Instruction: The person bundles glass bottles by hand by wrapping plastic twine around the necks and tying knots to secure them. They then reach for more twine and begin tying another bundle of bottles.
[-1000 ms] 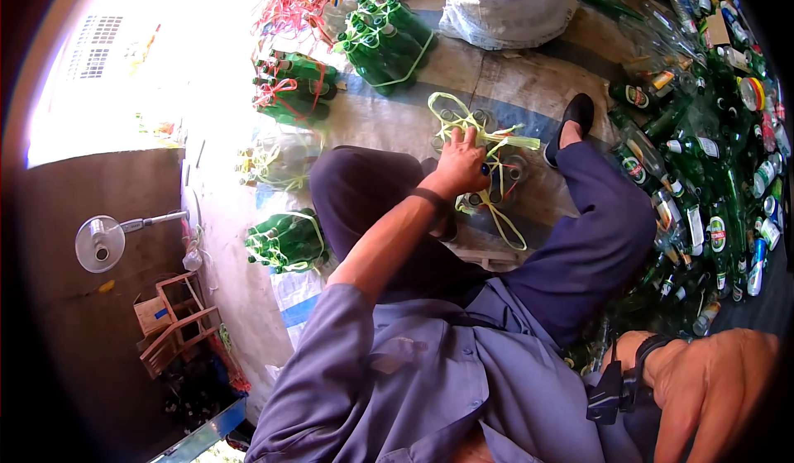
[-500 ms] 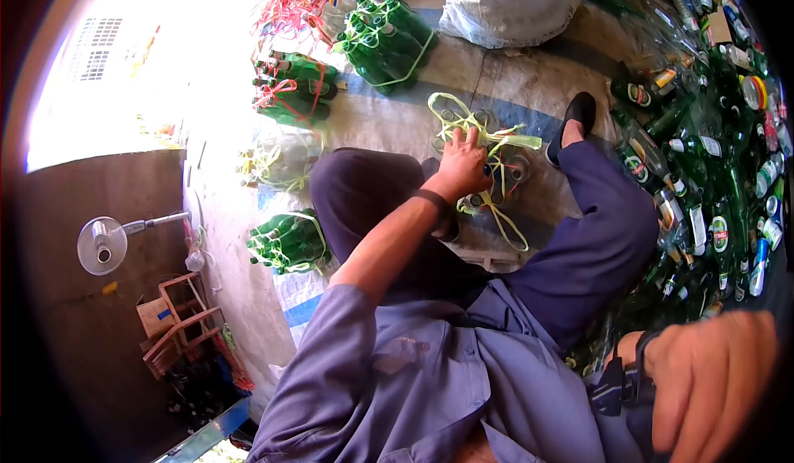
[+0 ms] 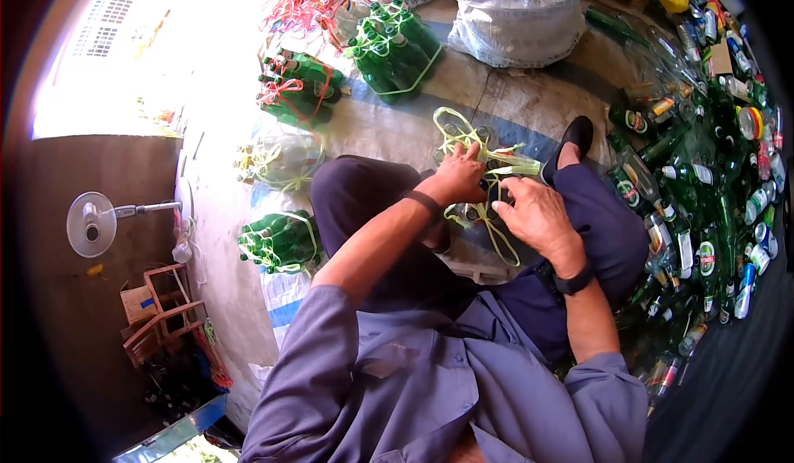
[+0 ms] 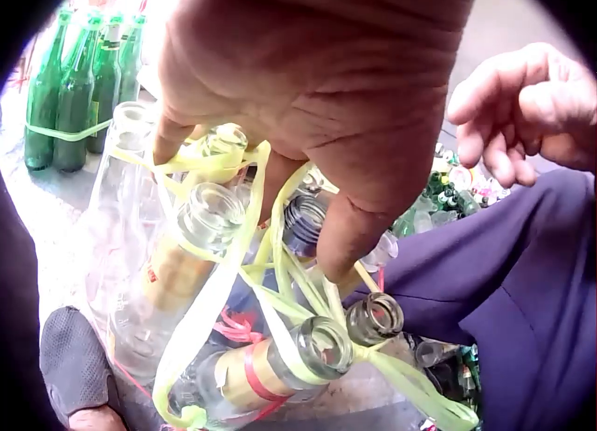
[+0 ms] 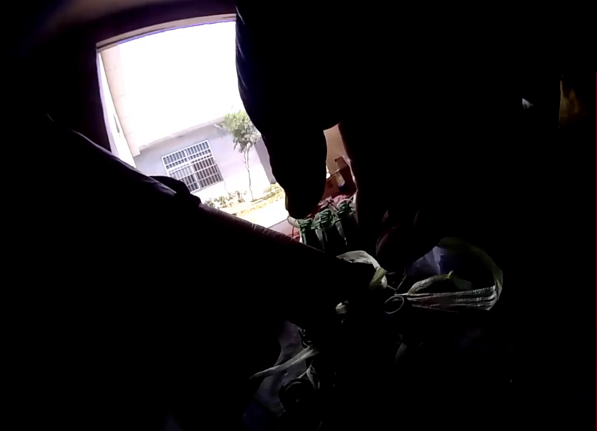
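My left hand point(image 3: 456, 175) reaches down over a bundle of clear glass bottles. In the left wrist view the fingers and thumb of that hand point(image 4: 308, 104) grip down among the bottle necks point(image 4: 213, 212) and the yellow-green plastic straps point(image 4: 219, 305). A strap loop point(image 3: 442, 116) lies beyond the hand and another hangs nearer the body. Just right of the bundle is my right hand point(image 3: 542, 219), fingers loosely bent, holding nothing; the left wrist view shows it point(image 4: 532, 114) apart from the straps. The right wrist view is very dark.
Tied green bottles point(image 3: 395, 54) and other bundles stand at the left. A white sack point(image 3: 519, 25) is at the back, with loose bottles and cans point(image 3: 703, 174) heaped at the right. Both legs point(image 3: 608, 231) flank the bundle. A fan point(image 3: 91, 225) stands far left.
My right hand has come from the lower right to beside the bundle. My left hand stays on the bottles. The head view has shifted slightly.
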Demonstrator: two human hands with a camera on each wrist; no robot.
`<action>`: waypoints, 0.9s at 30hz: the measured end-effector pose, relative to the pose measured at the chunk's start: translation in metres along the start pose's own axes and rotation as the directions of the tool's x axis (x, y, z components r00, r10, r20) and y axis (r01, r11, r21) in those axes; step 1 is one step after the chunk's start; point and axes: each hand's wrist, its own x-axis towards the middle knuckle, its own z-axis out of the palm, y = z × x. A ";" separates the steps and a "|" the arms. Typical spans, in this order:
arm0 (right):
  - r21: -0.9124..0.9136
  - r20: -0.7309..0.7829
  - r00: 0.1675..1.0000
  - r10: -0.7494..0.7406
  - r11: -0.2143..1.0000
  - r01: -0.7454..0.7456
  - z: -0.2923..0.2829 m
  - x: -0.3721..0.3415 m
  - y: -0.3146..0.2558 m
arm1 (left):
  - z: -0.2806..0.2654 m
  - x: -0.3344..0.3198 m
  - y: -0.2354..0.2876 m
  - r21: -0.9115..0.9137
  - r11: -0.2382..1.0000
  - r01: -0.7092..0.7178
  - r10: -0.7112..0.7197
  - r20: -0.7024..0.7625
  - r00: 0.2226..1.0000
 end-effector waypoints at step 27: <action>-0.442 0.252 0.900 -0.356 0.785 0.434 0.076 0.075 0.003 | -0.122 -0.033 -0.016 -0.355 0.916 -0.186 0.087 -0.277 0.957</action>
